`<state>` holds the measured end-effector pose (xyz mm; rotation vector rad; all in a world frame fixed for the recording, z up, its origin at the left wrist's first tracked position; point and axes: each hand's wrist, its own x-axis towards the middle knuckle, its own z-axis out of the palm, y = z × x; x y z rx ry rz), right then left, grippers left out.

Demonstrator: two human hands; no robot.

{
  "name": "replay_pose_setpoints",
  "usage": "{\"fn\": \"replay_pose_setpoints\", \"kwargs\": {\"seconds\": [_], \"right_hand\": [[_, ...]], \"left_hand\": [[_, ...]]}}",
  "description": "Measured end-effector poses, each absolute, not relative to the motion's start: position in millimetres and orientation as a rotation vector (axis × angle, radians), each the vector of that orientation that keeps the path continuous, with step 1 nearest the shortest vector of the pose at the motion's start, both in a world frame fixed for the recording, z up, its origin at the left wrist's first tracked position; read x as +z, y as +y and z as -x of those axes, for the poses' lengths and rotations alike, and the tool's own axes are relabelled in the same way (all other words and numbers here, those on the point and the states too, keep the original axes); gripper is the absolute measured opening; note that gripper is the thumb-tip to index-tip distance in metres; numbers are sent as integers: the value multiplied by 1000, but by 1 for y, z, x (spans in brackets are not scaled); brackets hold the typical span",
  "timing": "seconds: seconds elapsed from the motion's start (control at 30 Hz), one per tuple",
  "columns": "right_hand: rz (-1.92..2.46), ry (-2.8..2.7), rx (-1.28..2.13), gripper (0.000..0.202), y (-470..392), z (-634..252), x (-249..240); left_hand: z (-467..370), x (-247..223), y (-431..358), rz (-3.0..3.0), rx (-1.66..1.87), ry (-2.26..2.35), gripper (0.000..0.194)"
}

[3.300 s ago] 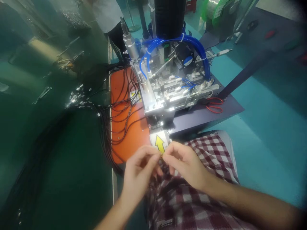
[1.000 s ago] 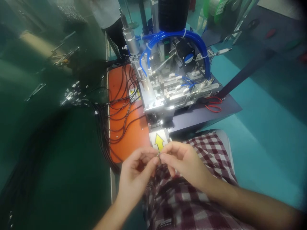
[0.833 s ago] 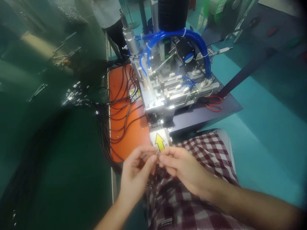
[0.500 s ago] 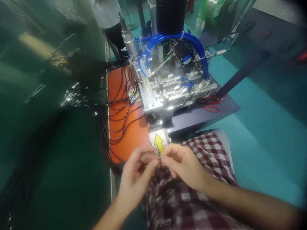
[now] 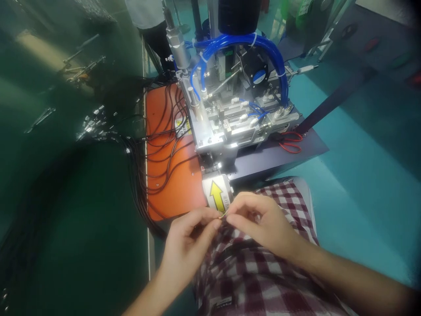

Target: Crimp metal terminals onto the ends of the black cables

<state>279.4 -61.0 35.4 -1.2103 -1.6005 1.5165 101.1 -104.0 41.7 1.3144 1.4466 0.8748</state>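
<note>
My left hand (image 5: 192,235) and my right hand (image 5: 259,221) meet in front of my lap, each with thumb and forefinger pinched. Between the fingertips runs a short, thin, yellowish wire-like strand (image 5: 224,215); its ends are hidden in my fingers, and its exact kind is too small to tell. Just beyond the fingertips lies a white plate with a yellow arrow (image 5: 216,195), at the near end of a metal machine (image 5: 210,131) with blue air hoses (image 5: 276,57).
Black cables (image 5: 169,149) cross an orange panel (image 5: 174,184) and hang over the dark green surface (image 5: 82,228) on the left, their shiny ends (image 5: 95,125) bunched. A red wire loop (image 5: 291,142) lies on the machine's base. At the back stands another person (image 5: 146,15), partly visible.
My hands have moved slightly right in view, and a bit more of the strand shows between them. My left fingers are more closed together. The surroundings have shifted a little as my head moved.
</note>
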Motion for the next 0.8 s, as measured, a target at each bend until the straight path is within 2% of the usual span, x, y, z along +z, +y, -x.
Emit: {"fn": "replay_pose_setpoints", "kwargs": {"seconds": [0.23, 0.33, 0.4, 0.53, 0.63, 0.7, 0.8], "right_hand": [[1122, -1240, 2062, 9, -55, -281, 33], [1081, -1285, 2150, 9, -49, -283, 30], [999, -1504, 1994, 8, -45, -284, 27], [687, -2005, 1412, 14, -37, -285, 25], [570, -2220, 1118, 17, -32, -282, 25], [573, -2251, 1046, 16, -30, -280, 26], [787, -2043, 1125, 13, -33, -277, 27]], "left_hand": [[-99, 43, -104, -1383, 856, 1382, 6], [-98, 43, -103, -1338, 807, 1358, 8], [-97, 43, -102, -1260, 739, 1331, 10], [-92, 41, -97, -1099, 594, 1298, 18], [-91, 40, -95, -1047, 572, 1295, 19], [-91, 41, -94, -1028, 606, 1317, 20], [-94, 43, -95, -987, 698, 1373, 21]]}}
